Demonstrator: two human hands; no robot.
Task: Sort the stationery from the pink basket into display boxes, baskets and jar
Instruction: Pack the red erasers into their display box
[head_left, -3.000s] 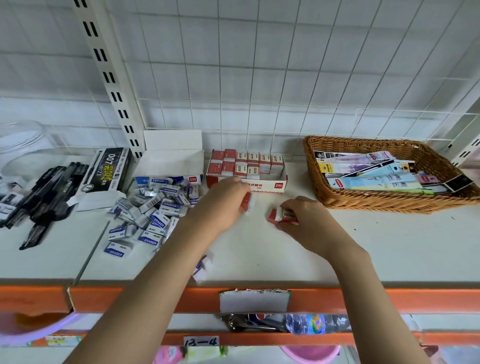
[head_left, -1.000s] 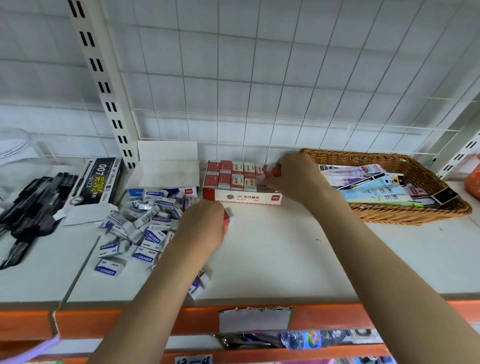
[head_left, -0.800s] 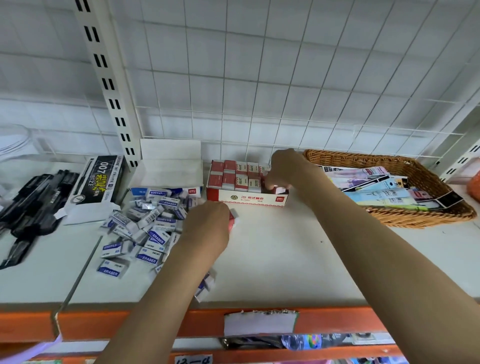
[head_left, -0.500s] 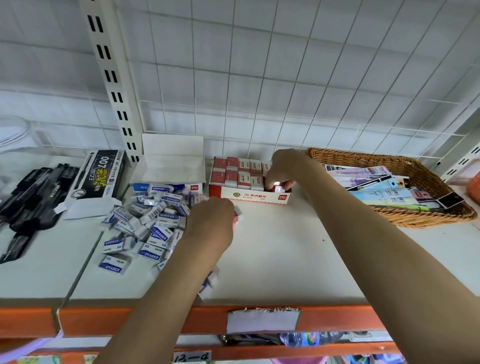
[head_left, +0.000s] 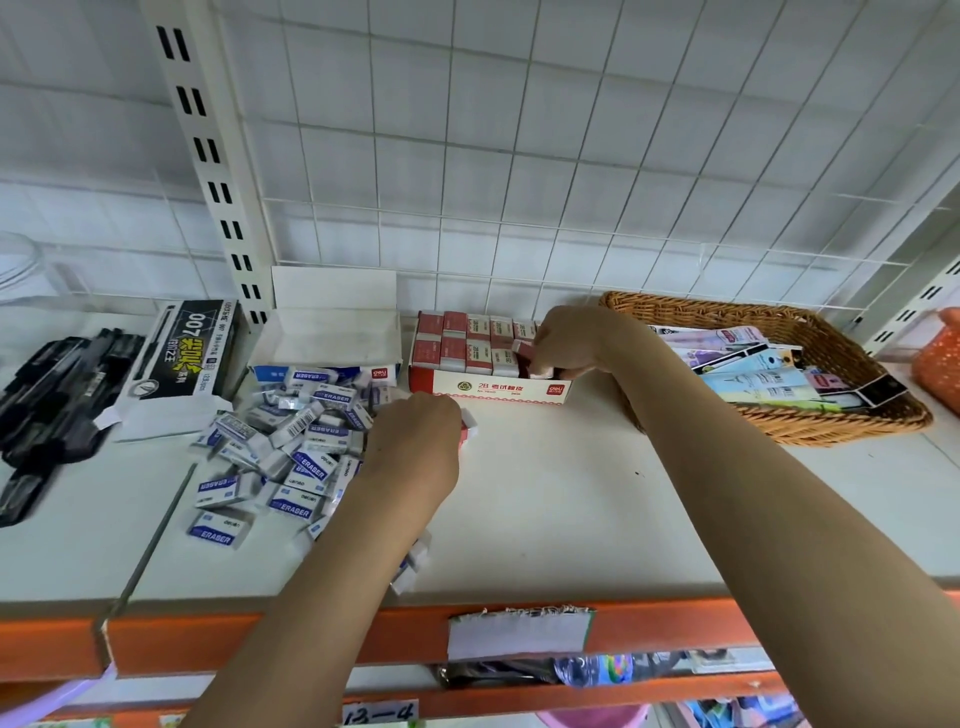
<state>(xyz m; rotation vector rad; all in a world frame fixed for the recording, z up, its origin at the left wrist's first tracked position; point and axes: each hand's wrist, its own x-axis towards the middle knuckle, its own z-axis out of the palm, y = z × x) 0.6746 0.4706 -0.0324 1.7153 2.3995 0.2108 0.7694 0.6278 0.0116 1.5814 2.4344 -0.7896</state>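
The right hand is reaching into the red display box at the back of the shelf, its fingers pinching a red eraser. The left hand is resting beside the loose blue erasers, fingers curling around a red-and-white eraser.

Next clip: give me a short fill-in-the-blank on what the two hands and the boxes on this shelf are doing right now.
1. The right hand places a red eraser into the ____ end of the red display box.
2. The left hand holds another red eraser above the ____.
3. The loose blue erasers lie heaped in front of the ____ white box.

Missing words: right; shelf; open
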